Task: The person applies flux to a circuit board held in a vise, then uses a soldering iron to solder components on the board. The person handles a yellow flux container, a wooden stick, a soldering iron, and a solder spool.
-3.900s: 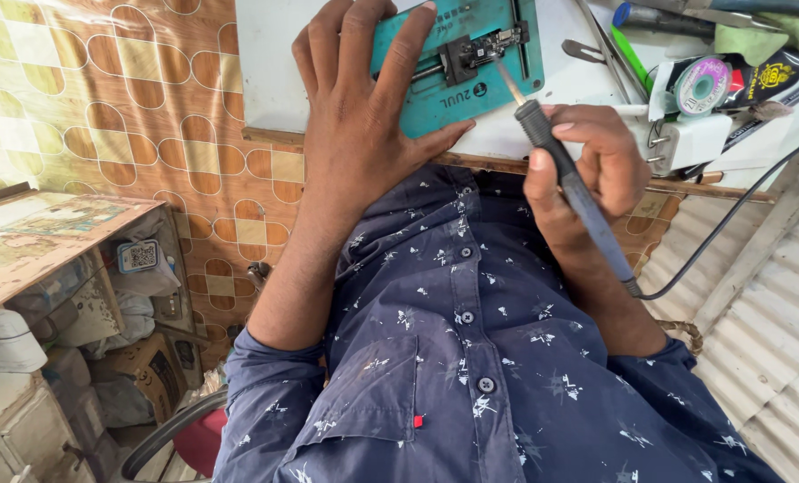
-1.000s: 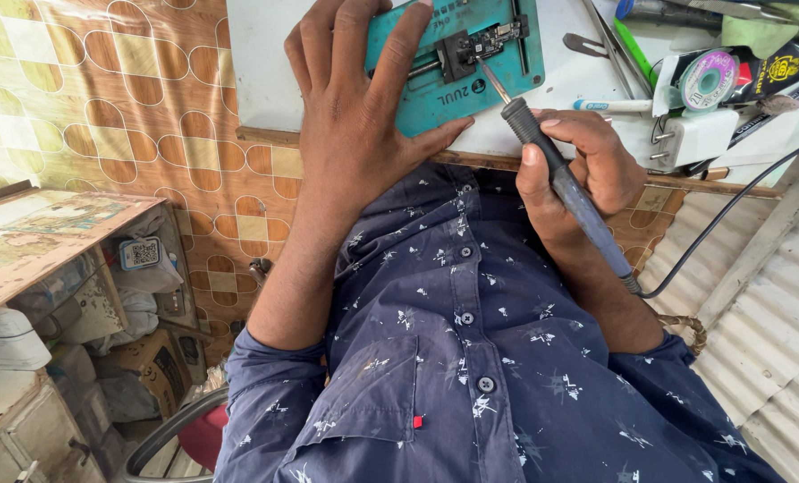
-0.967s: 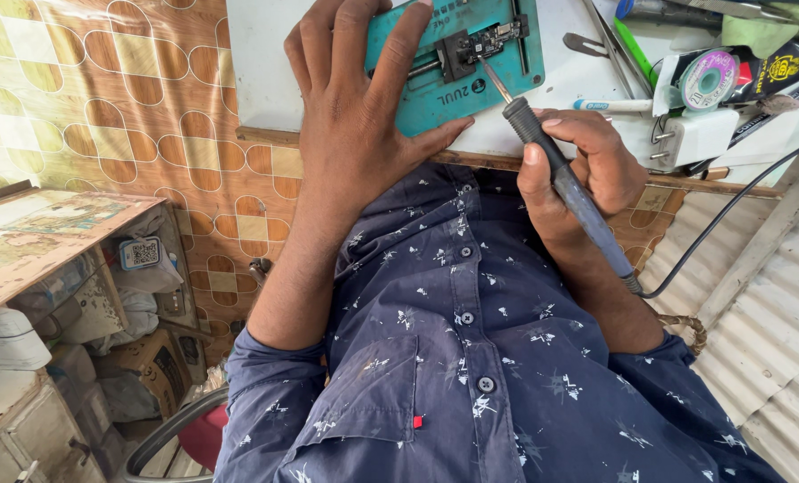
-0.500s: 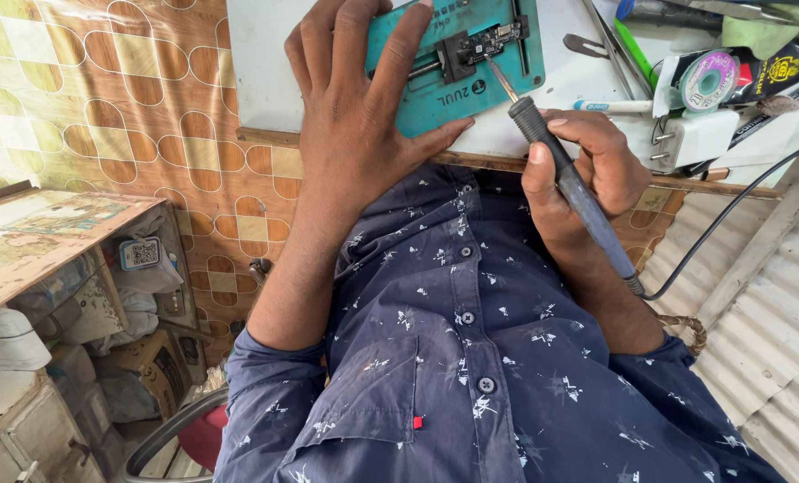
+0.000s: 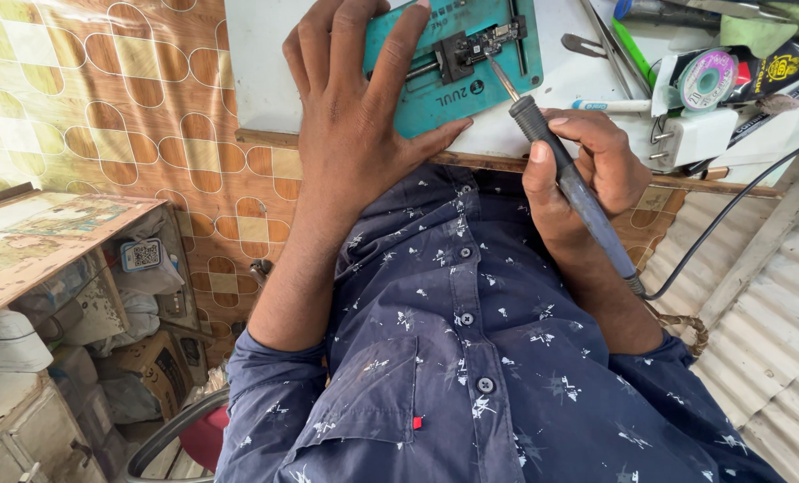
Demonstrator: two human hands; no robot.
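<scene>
1. We see a small dark circuit board (image 5: 478, 45) clamped in a teal holder (image 5: 444, 76) on the white desk (image 5: 265, 72), at about 12 o'clock from our chest.
2. Our right hand (image 5: 587, 170) is closed around a soldering iron (image 5: 565, 179); its thin tip meets the board's lower edge.
3. Our left hand (image 5: 355, 116) lies open and flat, fingers spread across the holder's left side, gripping nothing.
4. We judge the risks to be a slip of the hot tip towards the left fingers, or the cable (image 5: 730, 210) at 4 o'clock tugging the iron off its spot.
5. At 2 o'clock sit a solder spool (image 5: 708, 79), a white plug (image 5: 699, 139) and tweezers (image 5: 609, 40).
</scene>
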